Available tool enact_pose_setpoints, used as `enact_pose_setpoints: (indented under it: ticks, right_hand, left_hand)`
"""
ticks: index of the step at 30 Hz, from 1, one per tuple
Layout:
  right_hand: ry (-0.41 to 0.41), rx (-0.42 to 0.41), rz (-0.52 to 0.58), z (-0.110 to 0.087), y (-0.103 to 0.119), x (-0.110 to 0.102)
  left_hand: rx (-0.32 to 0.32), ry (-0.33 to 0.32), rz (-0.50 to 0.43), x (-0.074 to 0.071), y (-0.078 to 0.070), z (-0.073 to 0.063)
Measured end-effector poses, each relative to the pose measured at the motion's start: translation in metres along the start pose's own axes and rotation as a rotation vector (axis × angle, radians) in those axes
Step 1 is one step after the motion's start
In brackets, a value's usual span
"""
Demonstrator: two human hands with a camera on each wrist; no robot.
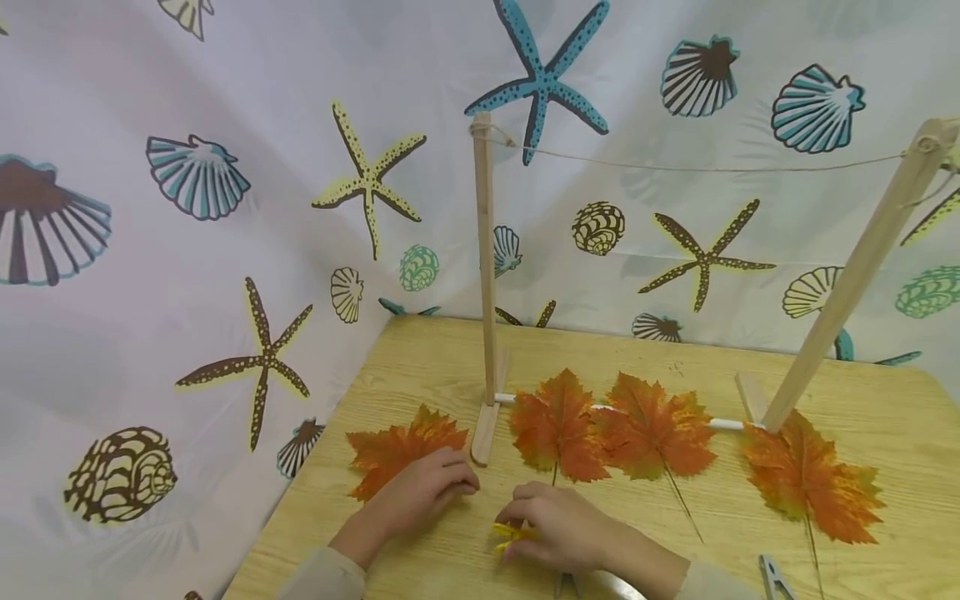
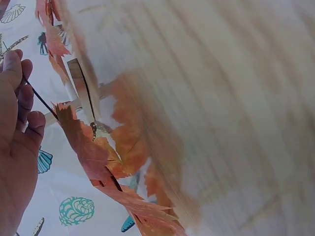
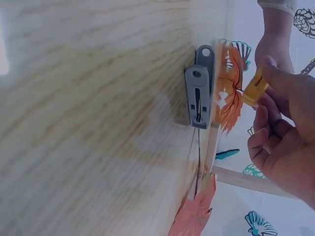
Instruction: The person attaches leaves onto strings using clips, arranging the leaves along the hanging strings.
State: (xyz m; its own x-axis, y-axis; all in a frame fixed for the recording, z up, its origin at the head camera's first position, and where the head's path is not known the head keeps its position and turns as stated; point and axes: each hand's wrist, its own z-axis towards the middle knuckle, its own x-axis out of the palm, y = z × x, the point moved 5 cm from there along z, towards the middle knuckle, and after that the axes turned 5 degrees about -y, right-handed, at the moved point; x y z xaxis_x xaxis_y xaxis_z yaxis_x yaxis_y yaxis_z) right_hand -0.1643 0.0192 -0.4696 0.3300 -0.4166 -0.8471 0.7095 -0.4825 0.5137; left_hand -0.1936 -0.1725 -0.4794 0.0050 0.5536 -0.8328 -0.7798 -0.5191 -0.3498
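Your work looks to be at an early stage

At far left, your orange leaf [image 1: 393, 442] is on or just over the counter [image 1: 420, 350], outside the left post [image 1: 485, 267]. Your left grip [image 1: 423, 492] pinches its thin stem [image 2: 40, 98], and your right grip [image 1: 562, 525] holds a yellow clip [image 1: 510, 533] between thumb and fingers, near that stem; whether the clip bites it, you cannot tell. So taking up clip and leaf looks done, while joining them may be left. Farther right, the second leaf [image 1: 558, 429] and third leaf [image 1: 658, 433] lie between the posts, and the fourth leaf [image 1: 813, 479] lies just beside the foot of the right post [image 1: 847, 292]. The string [image 1: 690, 169] shows no leaf or clip on it, so most of the work seems left.

The orange leaf's long axis slants: its stem runs to your left grip, its tip seems to point left and away from you. The yellow clip lies roughly crosswise, visible ends leftward. The second leaf points almost straight away from you; the third leaf and fourth leaf tilt, tips away and leftward, stems towards you and slightly right
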Motion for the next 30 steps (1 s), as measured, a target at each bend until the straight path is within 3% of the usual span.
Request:
enact_pose_setpoints:
  ticks: [4,11,20,30]
  right_hand:
    - [-0.032,0.007,0.051,-0.003,-0.003,-0.001]
    - [-0.115,0.028,0.090,-0.006,-0.004,-0.010]
    - [-0.212,0.046,0.183,-0.007,-0.008,-0.015]
    - [-0.337,0.105,0.286,-0.006,-0.013,-0.028]
  left_hand:
    - [-0.108,-0.028,-0.057,0.002,0.002,0.002]
    - [-0.206,-0.129,-0.180,0.001,0.005,0.008]
    - [-0.319,-0.137,-0.259,0.002,0.003,0.021]
    - [-0.351,-0.130,-0.229,-0.008,-0.013,0.036]
